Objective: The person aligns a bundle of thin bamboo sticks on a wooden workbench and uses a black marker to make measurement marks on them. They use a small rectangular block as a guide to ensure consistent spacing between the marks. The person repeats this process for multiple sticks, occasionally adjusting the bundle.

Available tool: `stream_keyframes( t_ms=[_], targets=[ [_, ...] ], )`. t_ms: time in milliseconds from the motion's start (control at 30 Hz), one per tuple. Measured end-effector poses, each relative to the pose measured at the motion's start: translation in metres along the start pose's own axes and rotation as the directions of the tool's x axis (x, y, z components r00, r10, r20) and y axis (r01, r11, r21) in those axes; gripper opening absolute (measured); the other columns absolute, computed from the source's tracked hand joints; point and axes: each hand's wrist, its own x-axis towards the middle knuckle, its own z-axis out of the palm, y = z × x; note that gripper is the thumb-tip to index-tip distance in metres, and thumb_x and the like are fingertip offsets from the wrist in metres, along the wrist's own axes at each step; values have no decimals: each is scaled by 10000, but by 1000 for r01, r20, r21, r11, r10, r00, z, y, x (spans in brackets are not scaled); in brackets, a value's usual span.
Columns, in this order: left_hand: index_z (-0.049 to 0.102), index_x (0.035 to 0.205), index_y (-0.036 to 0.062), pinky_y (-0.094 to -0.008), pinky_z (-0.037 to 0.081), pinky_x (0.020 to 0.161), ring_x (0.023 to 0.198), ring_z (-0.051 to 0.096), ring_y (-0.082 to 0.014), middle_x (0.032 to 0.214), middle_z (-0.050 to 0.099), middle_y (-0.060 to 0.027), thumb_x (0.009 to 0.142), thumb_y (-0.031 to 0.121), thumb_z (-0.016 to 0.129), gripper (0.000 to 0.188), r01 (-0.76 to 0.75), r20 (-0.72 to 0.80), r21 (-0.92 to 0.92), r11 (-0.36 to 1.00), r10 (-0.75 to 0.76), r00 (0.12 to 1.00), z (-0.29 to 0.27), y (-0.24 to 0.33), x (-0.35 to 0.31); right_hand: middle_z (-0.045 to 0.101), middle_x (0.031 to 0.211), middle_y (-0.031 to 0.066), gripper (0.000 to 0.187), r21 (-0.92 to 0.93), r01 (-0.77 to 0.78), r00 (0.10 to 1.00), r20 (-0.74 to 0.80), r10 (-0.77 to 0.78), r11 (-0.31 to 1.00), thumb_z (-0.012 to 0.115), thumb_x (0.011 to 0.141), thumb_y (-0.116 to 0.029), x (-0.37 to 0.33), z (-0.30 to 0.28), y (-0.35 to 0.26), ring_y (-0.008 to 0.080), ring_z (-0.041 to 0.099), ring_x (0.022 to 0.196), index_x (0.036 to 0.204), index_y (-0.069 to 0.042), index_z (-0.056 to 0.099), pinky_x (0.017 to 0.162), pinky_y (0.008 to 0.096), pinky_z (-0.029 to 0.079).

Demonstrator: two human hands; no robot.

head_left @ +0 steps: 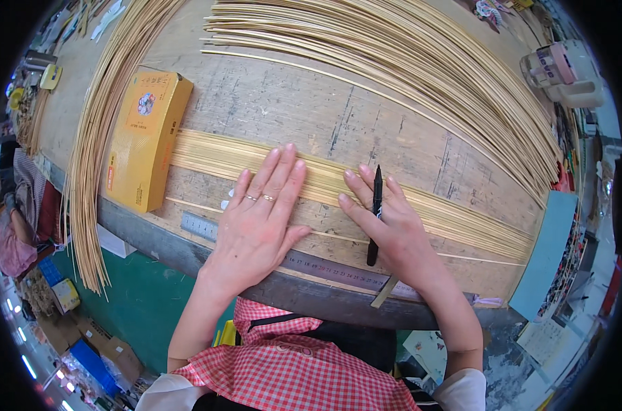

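A row of thin, pale wooden strips (325, 179) lies side by side across the workbench. My left hand (256, 222) rests flat on it, fingers stretched out, with two rings on them. Further right, my right hand (403, 240) holds a black marker pen (377, 205) upright between thumb and fingers, while its fingertips touch the strips. The left ends of the row meet a yellow box (140, 140). Nearer me, a single strip (475, 259) runs apart from the row, partly hidden under my hands. Along the bench's front lies a metal ruler (331, 269).
A large bundle of strips (366, 34) spreads over the far side, and another bundle (95, 151) hangs past the front edge at left. A blue-green block (545, 253) stands at the row's right end. A translucent plastic jug (581, 79) sits far right.
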Motion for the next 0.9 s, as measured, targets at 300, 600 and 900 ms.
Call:
stream_keyframes(
  t_ms=[300, 600, 900],
  targets=[
    [231, 1604, 30, -531, 256, 1216, 1545, 236, -357, 1681, 211, -175, 847, 380, 709, 962, -59, 61, -7, 998, 59, 996, 7, 2, 16, 462, 1547, 159, 538, 166, -87, 992, -77, 101, 982, 615, 809, 59, 2, -9, 4, 352, 450, 1416, 1332, -66, 579, 1119, 491, 436],
    [242, 1600, 30, -523, 266, 1216, 1547, 237, -344, 1676, 229, -173, 846, 387, 714, 958, -57, 57, -13, 998, 57, 997, 5, 3, 16, 583, 947, 161, 249, -49, -374, 843, -434, 318, 926, 603, 844, 87, 26, -57, 90, 355, 585, 899, 1058, -41, 598, 767, 432, 470],
    [269, 1590, 26, -511, 269, 1218, 1545, 244, -334, 1672, 244, -168, 839, 380, 722, 946, -76, 20, -28, 997, 77, 997, 7, 1, 15, 545, 835, 165, 146, 119, -353, 867, -331, 372, 928, 586, 865, 93, 4, -60, 72, 340, 550, 758, 946, -5, 515, 699, 414, 436]
  ],
)
